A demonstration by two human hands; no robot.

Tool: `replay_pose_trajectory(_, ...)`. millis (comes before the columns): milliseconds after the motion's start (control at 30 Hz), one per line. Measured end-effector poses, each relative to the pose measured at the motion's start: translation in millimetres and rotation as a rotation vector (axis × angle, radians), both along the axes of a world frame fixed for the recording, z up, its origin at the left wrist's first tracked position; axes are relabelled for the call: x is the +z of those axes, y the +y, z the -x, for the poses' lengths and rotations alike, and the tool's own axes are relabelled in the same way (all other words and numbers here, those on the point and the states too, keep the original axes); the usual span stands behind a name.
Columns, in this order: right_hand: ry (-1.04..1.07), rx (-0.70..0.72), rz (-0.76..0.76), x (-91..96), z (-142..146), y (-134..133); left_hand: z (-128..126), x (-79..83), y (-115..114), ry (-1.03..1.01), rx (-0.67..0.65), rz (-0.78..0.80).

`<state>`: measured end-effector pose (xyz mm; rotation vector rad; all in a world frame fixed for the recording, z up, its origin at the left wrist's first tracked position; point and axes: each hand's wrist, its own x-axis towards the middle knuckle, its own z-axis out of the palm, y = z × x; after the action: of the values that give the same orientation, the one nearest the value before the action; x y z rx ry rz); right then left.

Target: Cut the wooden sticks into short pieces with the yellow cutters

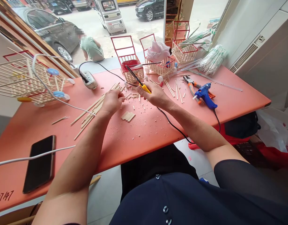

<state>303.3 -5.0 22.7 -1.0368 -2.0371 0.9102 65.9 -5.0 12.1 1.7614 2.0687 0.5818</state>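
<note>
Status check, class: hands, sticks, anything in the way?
Left hand on wooden sticks, grip unclear. Right hand grips yellow-handled tool. Cut pieces, black cord close by.

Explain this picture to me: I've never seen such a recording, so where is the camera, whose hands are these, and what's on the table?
There is no machine: a person works with bare hands, and the single camera sits on their head, looking forward and down, so the arms enter from below. The left hand rests with curled fingers on the long wooden sticks; whether it pinches one is unclear. The right hand grips a black-and-yellow corded tool. On the orange table also lie a stack of short sticks, a blue glue gun, pliers, a phone, and small stick carts at the back.
</note>
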Motion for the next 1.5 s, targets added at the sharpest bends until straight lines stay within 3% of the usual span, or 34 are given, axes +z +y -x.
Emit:
replay_pose_trajectory(233,-0.020,0.014,-0.004,-3.6,0,1,20,12.2,-46,-0.205,-0.005,0.133)
replay_pose_trajectory(433,-0.086,0.001,-0.014,-6.2,3,1,22,12.5,-73,-0.180,-0.024,0.119)
replay_pose_trajectory(733,-0.112,0.003,-0.022,-11.0,2,5,24,-0.7,-67,-0.098,-0.115,0.100)
replay_pose_trajectory(1500,-0.128,0.016,-0.037,-14.0,3,8,14,3.1,-68,-0.047,-0.121,0.072)
